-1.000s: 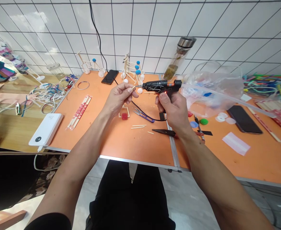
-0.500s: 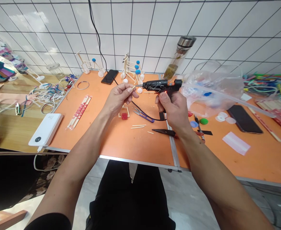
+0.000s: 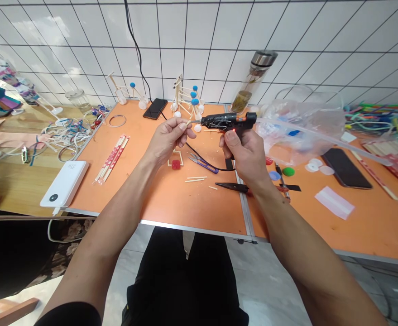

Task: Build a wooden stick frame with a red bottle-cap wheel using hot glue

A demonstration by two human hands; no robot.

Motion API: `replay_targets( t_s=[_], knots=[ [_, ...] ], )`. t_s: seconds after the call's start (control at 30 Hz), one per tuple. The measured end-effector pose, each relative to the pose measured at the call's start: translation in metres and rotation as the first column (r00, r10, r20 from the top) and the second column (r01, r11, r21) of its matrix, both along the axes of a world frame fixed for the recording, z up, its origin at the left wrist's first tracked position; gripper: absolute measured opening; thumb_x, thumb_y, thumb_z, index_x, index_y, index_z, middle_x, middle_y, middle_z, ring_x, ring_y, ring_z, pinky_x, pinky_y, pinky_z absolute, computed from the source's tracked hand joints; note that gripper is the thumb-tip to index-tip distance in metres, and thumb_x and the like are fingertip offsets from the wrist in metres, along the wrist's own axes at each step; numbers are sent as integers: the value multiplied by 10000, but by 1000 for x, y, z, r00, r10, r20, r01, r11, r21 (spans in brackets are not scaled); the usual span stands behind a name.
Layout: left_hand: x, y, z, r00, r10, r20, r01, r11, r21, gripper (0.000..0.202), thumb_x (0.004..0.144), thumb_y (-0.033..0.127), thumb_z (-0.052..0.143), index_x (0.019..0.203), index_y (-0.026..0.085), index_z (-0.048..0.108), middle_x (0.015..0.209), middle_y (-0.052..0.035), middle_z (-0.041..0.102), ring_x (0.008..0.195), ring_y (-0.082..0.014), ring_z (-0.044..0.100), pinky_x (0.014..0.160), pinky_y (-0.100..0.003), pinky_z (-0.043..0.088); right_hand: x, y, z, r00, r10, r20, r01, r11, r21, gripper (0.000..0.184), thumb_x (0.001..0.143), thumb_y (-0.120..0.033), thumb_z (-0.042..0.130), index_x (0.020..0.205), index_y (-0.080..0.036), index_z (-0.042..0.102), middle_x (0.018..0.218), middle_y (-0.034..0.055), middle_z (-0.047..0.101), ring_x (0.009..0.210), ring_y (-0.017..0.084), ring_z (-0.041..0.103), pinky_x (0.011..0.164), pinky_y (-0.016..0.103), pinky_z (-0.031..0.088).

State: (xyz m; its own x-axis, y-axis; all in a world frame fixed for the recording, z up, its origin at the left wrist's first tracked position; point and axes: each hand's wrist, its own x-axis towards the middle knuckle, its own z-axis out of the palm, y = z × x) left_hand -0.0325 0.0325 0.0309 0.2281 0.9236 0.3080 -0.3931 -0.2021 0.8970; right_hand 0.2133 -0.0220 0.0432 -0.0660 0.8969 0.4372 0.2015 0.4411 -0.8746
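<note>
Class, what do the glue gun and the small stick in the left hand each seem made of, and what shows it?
The glue gun looks like glossy black plastic, crusted, seemingly with glue; its thin nozzle looks metal. The stick looks like bare pale wood, though too small to show grain.

From here I can see a white power bank (image 3: 64,183) on the orange tabletop (image 3: 192,203), red-and-white paper-wrapped chopsticks (image 3: 111,158) beside it, a black smartphone (image 3: 155,108) farther back, and a glass bottle with a steel cap (image 3: 249,81) near the white tiled wall (image 3: 219,27).
</note>
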Motion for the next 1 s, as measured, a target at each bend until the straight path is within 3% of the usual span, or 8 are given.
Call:
replay_targets(
  t_s=[0.27, 0.33, 0.4, 0.53, 0.77, 1.0],
  knots=[
    [2, -4, 9, 992, 126, -31, -128, 991, -48, 257, 1004, 353, 930, 931, 181, 753, 769, -4, 827, 518, -46, 578, 506, -157, 437, 2, 2, 4, 996, 39, -77, -44, 997, -59, 640, 966, -892, 789, 913, -258, 717, 794, 11, 685, 600, 130, 519, 558, 302, 451],
    [2, -4, 10, 989, 143, -40, -145, 988, -50, 236, 1015, 333, 917, 939, 183, 751, 759, 3, 820, 519, -51, 580, 501, -163, 434, 8, 8, 5, 991, -5, -130, -8, 996, -93, 552, 984, -787, 843, 936, -252, 717, 836, 14, 713, 595, 118, 541, 552, 281, 488],
    [2, -3, 10, 986, 157, -49, -159, 986, -51, 225, 1026, 316, 901, 932, 185, 745, 753, 5, 816, 516, -52, 580, 499, -164, 434, 16, 17, 5, 977, -93, -191, 62, 985, -164, 393, 1021, -585, 880, 926, -243, 710, 809, 0, 698, 578, 103, 556, 527, 245, 489],
    [3, -3, 9, 985, 160, -61, -163, 985, -46, 219, 1034, 306, 890, 922, 186, 745, 745, 4, 812, 512, -54, 576, 496, -168, 435, 29, 35, -1, 895, -289, -341, 138, 904, -405, 240, 1062, -217, 774, 849, -216, 664, 780, -13, 678, 588, 80, 590, 512, 174, 505],
    [4, -5, 9, 990, 128, -65, -130, 991, -33, 242, 999, 348, 935, 936, 187, 765, 809, -19, 849, 523, -53, 592, 492, -165, 431, 33, 53, -21, 775, -470, -422, 14, 681, -733, 231, 1087, -84, 600, 886, -150, 691, 669, -2, 642, 583, 89, 625, 483, 123, 512],
    [7, -5, 9, 992, 109, -68, -114, 991, -75, 266, 958, 357, 968, 912, 198, 759, 798, -18, 855, 508, -52, 583, 485, -165, 428, 34, 66, -26, 792, -467, -393, 16, 659, -752, 267, 1037, 32, 544, 915, -191, 626, 714, -9, 616, 623, 95, 601, 605, 142, 612]
  ],
)
